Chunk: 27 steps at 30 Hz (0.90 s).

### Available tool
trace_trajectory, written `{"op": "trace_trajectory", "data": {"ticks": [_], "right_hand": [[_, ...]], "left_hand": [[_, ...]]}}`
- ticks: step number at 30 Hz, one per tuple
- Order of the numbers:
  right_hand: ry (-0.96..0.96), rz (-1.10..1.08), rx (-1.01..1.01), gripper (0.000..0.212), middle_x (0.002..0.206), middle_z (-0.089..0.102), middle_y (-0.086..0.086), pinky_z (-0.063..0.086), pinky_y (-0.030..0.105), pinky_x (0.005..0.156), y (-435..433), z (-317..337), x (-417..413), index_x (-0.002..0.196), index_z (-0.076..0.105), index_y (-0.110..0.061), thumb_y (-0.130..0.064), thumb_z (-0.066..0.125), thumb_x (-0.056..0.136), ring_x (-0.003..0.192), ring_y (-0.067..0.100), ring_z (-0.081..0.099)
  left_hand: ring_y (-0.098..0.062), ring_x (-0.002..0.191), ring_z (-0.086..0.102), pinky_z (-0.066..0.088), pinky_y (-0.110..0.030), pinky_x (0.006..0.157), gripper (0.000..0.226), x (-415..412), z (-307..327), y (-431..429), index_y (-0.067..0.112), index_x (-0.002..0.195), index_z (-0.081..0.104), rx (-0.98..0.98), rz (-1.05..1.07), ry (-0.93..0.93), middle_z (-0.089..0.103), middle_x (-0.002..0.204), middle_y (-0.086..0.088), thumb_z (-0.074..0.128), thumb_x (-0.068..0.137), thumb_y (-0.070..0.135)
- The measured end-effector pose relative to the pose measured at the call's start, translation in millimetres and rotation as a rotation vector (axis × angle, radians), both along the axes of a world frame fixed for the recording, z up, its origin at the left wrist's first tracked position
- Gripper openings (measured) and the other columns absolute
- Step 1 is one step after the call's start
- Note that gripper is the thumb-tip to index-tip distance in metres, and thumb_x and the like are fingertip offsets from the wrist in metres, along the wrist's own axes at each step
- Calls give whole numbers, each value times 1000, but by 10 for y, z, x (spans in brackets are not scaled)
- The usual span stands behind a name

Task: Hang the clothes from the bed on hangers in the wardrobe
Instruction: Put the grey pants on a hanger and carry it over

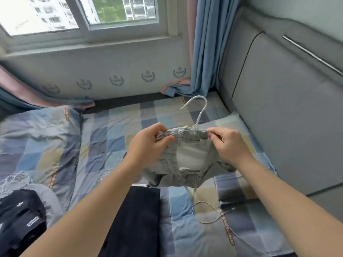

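Note:
A grey garment with an elastic waistband (193,160) hangs in the air over the bed, its waistband stretched along a white hanger (199,112) whose hook points up. My left hand (148,143) pinches the bunched waistband at the hanger's left end. My right hand (228,143) pinches the waistband and hanger at the right end. A white drawstring (206,212) dangles from the garment onto the bed. A dark navy garment (133,219) lies flat on the bed below my left arm. A black garment (20,217) lies at the lower left. No wardrobe is visible.
The bed has a checked sheet (118,125) and a checked quilt (37,138) bunched at the left. A grey padded headboard (289,115) runs along the right. A blue curtain (207,45) hangs beside the window (83,13) at the far wall.

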State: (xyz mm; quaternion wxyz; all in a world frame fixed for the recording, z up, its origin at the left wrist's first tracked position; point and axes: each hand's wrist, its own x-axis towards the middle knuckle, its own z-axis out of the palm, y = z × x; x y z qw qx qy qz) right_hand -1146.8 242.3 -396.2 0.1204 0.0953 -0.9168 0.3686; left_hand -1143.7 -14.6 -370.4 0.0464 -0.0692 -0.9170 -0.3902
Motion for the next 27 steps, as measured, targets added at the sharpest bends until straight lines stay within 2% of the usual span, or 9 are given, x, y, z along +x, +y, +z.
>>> {"op": "trace_trajectory", "data": {"ticks": [5, 10, 13, 17, 19, 22, 24, 26, 27], "right_hand": [[79, -58, -46, 14, 67, 66, -5, 45, 32, 59, -85, 566, -153, 92, 72, -20, -16, 59, 94, 62, 10, 58], [194, 141, -172, 12, 56, 56, -14, 34, 15, 47, -441, 1168, 171, 91, 71, -16, -15, 60, 96, 47, 6, 48], [143, 367, -73, 13, 84, 70, -17, 53, 25, 74, -498, 1309, 305, 93, 77, -16, -17, 64, 93, 78, 6, 66], [401, 160, 85, 30, 119, 61, -7, 42, 34, 101, -355, 1487, 324, 121, 66, -18, -28, 61, 92, 114, 15, 54], [357, 102, 163, 41, 124, 58, -11, 40, 36, 101, -311, 1556, 380, 130, 58, -23, -35, 57, 91, 117, 14, 52], [139, 159, 152, 26, 87, 67, -13, 50, 33, 74, -360, 1603, 497, 107, 67, -21, -38, 52, 94, 81, 6, 61], [171, 121, 183, 23, 67, 59, -17, 42, 25, 62, -481, 1586, 646, 87, 64, -21, -38, 50, 95, 64, 2, 55], [195, 47, 120, 19, 60, 54, -13, 36, 21, 58, -677, 1570, 859, 80, 60, -26, -28, 55, 97, 58, 2, 49], [183, 1, 62, 21, 59, 53, -7, 36, 23, 56, -775, 1541, 968, 78, 60, -23, -23, 56, 98, 55, 5, 46]], "left_hand": [[-14, 58, 50, 42, -34, 59, 21, -57, 233, -355, 30, 81, 64, 35, 90, 17, 54, 58, 10, 72, 81, 50], [-11, 52, 41, 33, -30, 56, 22, -111, 439, -566, 28, 71, 59, 114, 178, 62, 49, 52, 13, 70, 82, 43], [-14, 52, 37, 31, -31, 56, 27, -95, 669, -633, 23, 72, 62, 246, 98, 127, 46, 53, 12, 68, 74, 49], [-15, 57, 31, 24, -29, 54, 27, -35, 951, -701, 19, 69, 58, 385, -110, 175, 37, 58, 4, 72, 74, 42], [-14, 57, 29, 22, -28, 52, 25, -10, 1065, -743, 17, 70, 59, 402, -206, 189, 35, 58, 5, 74, 77, 36], [-14, 56, 31, 25, -27, 53, 26, -46, 1147, -823, 9, 77, 62, 384, -270, 176, 39, 57, 9, 74, 80, 32], [-15, 60, 40, 34, -29, 59, 26, -90, 1115, -854, 18, 81, 65, 341, -261, 193, 48, 61, 13, 73, 79, 42], [-19, 83, 53, 42, -36, 78, 25, -117, 1024, -862, 31, 89, 66, 158, -155, 301, 59, 81, 15, 70, 78, 53], [-19, 99, 52, 38, -37, 90, 31, -91, 978, -848, 32, 98, 65, 76, -96, 353, 60, 97, 14, 71, 79, 55]]}}
